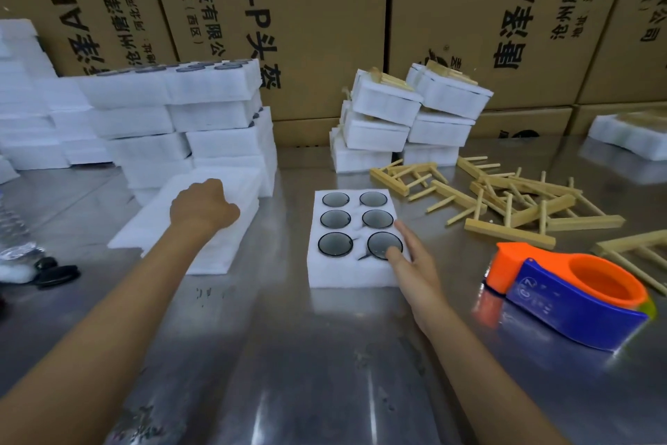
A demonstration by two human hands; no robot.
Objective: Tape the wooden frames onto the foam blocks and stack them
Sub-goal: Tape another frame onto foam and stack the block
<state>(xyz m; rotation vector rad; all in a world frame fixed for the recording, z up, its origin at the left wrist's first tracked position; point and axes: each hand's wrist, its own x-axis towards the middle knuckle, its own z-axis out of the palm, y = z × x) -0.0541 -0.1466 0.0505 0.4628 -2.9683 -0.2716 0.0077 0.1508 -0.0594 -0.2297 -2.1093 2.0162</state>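
Head view: a person's two bare arms reach over a shiny metal tabletop (325,354).
Writing: brown cartons (325,11) across the top of the frame carry black Chinese characters turned sideways, with "AH4" and "0-P" readable; the rest is too distorted to read.
Foam block: white foam block (346,271) at centre, six round dark wells in two columns, long axis running from bottom to top of frame.
Right hand: right hand (411,264) lies open and flat at the block's lower right corner, fingers (395,251) on a well, gripping nothing.
Left hand: left hand (202,206) curled on flat foam sheets (187,228) at centre left; whether it grips them, I cannot tell.
Wooden frames: loose wooden frames (505,202) scattered at right.
Finished stacks: foam stacks (408,119) topped with frames, upper centre right.
Tape dispenser: orange and blue tape dispenser (566,293), lower right.
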